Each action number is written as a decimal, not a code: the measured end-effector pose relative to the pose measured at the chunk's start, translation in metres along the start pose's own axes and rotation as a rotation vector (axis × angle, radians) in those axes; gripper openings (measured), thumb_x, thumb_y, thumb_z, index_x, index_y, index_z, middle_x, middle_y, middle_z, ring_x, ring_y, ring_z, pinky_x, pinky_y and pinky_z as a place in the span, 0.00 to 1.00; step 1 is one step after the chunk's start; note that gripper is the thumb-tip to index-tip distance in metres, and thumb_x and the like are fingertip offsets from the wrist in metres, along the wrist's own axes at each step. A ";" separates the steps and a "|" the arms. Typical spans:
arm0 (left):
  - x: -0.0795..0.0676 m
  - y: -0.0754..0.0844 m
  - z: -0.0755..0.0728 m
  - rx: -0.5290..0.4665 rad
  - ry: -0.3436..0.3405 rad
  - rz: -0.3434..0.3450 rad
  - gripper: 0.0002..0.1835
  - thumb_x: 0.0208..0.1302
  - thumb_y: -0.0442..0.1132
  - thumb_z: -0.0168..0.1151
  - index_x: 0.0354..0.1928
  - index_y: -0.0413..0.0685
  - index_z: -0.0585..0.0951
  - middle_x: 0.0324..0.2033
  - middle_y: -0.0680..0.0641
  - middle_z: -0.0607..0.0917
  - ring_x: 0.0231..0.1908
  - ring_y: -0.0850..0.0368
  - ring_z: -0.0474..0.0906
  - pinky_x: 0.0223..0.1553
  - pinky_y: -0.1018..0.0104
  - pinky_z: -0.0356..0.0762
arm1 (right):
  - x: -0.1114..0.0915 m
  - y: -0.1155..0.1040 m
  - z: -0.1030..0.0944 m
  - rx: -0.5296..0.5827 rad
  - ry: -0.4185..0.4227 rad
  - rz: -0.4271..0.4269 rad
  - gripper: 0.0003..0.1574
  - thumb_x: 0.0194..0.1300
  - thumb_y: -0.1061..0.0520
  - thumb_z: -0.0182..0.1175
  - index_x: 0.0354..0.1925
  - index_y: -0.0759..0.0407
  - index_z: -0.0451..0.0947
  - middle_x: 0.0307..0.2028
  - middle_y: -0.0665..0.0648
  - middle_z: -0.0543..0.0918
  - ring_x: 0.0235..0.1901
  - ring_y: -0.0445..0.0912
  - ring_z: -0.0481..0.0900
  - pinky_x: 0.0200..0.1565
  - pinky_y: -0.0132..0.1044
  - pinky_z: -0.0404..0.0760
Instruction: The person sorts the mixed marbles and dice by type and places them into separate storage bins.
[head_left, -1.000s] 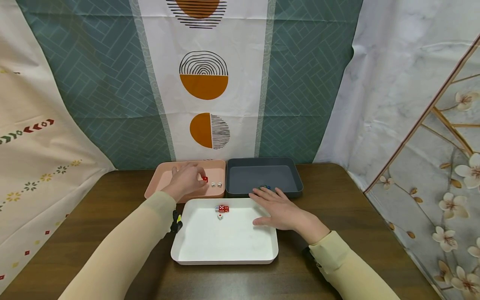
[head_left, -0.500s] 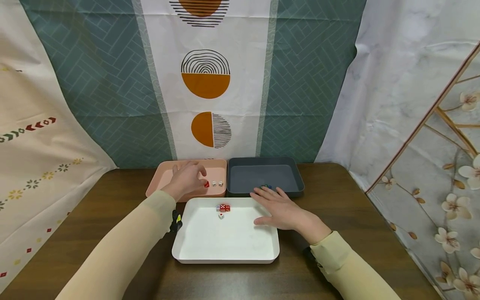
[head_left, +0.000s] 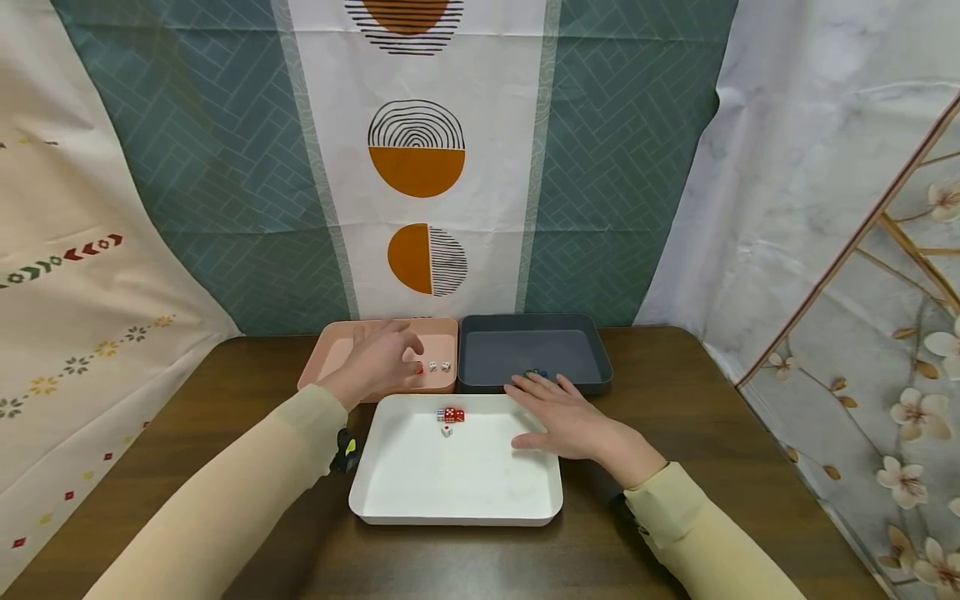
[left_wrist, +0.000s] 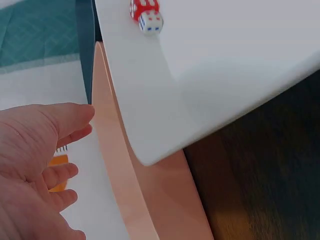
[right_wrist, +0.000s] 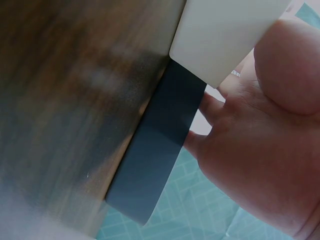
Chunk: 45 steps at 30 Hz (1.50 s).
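My left hand [head_left: 378, 358] hovers over the pink tray [head_left: 324, 354], its thumb and fingers apart with nothing between them. Just beside its fingertips lies a red die [head_left: 420, 367], partly hidden by them, in a row with two white dice [head_left: 439, 367]. Over the right side of the white tray [head_left: 457, 492] my right hand [head_left: 566, 421] is held with fingers spread, holding nothing visible. Inside the white tray, red dice [head_left: 454, 415] sit close to a white die [head_left: 447, 431] near the back edge; the left wrist view shows a white die [left_wrist: 150, 22] touching a red one.
A dark grey tray [head_left: 532, 337] stands right of the pink one, with several small blue and green pieces [head_left: 537, 372] near its front wall, partly covered by my right fingers. The trays stand on a brown wooden table [head_left: 645, 375]. Patterned cloths hang behind and at both sides.
The left fingers have loosened from the red die, which now lies on the pink tray's floor beside the white dice. My right hand keeps its place. The head view has shifted slightly.
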<state>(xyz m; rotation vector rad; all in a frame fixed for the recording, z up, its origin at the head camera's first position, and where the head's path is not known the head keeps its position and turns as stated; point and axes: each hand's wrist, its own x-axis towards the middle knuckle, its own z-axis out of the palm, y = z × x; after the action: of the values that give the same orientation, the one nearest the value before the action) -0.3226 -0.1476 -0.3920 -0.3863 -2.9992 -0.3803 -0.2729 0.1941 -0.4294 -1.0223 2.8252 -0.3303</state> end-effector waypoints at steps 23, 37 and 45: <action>-0.038 0.024 -0.002 0.011 -0.007 0.133 0.11 0.70 0.41 0.78 0.52 0.52 0.93 0.77 0.35 0.74 0.82 0.28 0.57 0.76 0.17 0.46 | 0.000 0.001 0.000 0.009 -0.007 0.002 0.58 0.77 0.33 0.68 0.89 0.51 0.55 0.88 0.57 0.53 0.87 0.59 0.46 0.83 0.67 0.38; -0.054 0.037 0.008 0.053 -0.052 0.207 0.12 0.67 0.42 0.81 0.52 0.56 0.94 0.76 0.38 0.76 0.81 0.29 0.61 0.75 0.16 0.49 | 0.002 0.002 -0.002 0.009 -0.022 0.016 0.58 0.77 0.33 0.67 0.90 0.50 0.54 0.89 0.56 0.52 0.88 0.58 0.45 0.83 0.66 0.38; -0.058 0.042 0.012 0.070 -0.088 0.193 0.13 0.66 0.43 0.83 0.52 0.57 0.94 0.77 0.39 0.76 0.81 0.30 0.61 0.75 0.17 0.51 | 0.002 0.001 0.000 0.011 -0.011 0.014 0.57 0.77 0.33 0.68 0.89 0.51 0.56 0.88 0.57 0.53 0.87 0.59 0.46 0.83 0.67 0.39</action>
<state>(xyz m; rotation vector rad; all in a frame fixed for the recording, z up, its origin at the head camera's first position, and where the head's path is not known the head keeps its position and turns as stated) -0.2564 -0.1188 -0.4014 -0.6958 -3.0132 -0.2460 -0.2754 0.1938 -0.4294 -0.9980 2.8162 -0.3368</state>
